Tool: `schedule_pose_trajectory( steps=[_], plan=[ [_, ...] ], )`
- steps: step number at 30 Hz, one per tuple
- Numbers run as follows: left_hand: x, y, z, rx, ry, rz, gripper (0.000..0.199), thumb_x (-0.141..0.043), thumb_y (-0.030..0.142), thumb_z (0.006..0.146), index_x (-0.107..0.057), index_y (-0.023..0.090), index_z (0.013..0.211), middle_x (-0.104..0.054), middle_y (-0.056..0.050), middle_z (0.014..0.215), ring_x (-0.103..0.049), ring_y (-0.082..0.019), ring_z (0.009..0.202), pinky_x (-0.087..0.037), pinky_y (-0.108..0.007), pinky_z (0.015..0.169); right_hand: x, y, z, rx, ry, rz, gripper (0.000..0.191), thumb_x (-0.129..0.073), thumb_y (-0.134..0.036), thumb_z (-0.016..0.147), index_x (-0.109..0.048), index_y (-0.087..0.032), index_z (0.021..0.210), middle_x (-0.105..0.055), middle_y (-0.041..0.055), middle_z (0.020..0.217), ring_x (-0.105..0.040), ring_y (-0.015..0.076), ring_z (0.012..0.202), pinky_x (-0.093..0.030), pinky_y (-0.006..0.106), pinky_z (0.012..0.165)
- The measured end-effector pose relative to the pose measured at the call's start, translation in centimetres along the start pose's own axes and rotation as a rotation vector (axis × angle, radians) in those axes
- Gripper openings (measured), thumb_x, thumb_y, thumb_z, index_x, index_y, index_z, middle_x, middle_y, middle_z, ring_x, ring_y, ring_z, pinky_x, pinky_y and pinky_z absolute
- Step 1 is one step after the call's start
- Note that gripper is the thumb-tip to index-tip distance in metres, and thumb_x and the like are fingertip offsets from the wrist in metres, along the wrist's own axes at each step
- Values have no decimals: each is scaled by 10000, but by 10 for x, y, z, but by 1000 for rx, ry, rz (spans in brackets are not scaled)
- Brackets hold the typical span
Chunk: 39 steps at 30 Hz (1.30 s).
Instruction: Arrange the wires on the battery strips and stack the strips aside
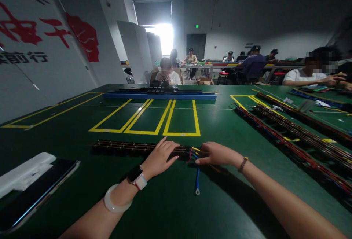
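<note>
A long black strip assembly [121, 146] with copper-coloured lines lies crosswise on the green table. My left hand [162, 154] reaches over its right part, fingers on the far side and thumb on the near side, gripping it. At the strip's right end, yellow, red and blue wires come out. My right hand [217, 153] is closed around these wires, with thumb and fingers bent; its fingertips are partly hidden. Below it, a blue wire [197, 178] with a metal ring terminal [197, 192] hangs towards me on the table.
Several wired strips [291, 143] lie at the right. A blue rail [165, 97] with black parts stands at the far edge, behind yellow tape outlines [181, 134]. At left lie a dark-screened device [41, 187] and a white object [27, 171]. Co-workers [310, 76] sit beyond.
</note>
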<state>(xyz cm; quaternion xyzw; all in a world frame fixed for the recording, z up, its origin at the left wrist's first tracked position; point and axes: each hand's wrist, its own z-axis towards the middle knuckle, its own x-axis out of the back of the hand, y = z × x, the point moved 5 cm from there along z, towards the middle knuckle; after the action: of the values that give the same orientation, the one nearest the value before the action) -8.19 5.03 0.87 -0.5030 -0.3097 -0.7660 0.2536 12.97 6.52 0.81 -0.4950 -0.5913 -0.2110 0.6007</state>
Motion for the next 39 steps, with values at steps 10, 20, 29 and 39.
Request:
schedule_pose_trajectory(
  steps=[10, 20, 29, 39],
  plan=[
    [1, -1, -1, 26, -42, 0, 304, -433, 312, 913, -511, 231, 1196, -589, -30, 1209, -502, -196, 1194, -144, -542, 1150, -2, -6, -3, -125, -2, 10, 229, -608, -325, 725, -649, -151, 867, -644, 76, 847, -557, 155, 683, -371, 243, 557],
    [9, -3, 0, 29, -27, 40, 277, -430, 265, 901, -521, 237, 1160, -588, -22, 1216, -405, -228, 1293, 37, -602, 1129, 0, 5, -1, -103, -164, 255, 267, -588, -343, 740, -689, -143, 886, -628, 14, 715, -504, 102, 563, -351, 225, 507],
    [11, -9, -2, 117, 74, 13, 179, -453, 246, 855, -494, 198, 1022, -598, -56, 1109, -512, -211, 1172, -28, -589, 1146, -10, -13, -2, -91, -122, 499, 368, -586, -241, 698, -561, -123, 1045, -633, 66, 951, -571, 124, 708, -430, 218, 569],
    [13, -9, -2, 79, 70, -19, 221, -417, 230, 874, -518, 209, 1070, -622, -24, 1061, -568, -175, 1050, -49, -556, 1159, -21, -21, -3, -57, -359, 859, 236, -573, -181, 692, -531, -138, 920, -599, -6, 780, -549, 78, 597, -425, 187, 528]
  ],
)
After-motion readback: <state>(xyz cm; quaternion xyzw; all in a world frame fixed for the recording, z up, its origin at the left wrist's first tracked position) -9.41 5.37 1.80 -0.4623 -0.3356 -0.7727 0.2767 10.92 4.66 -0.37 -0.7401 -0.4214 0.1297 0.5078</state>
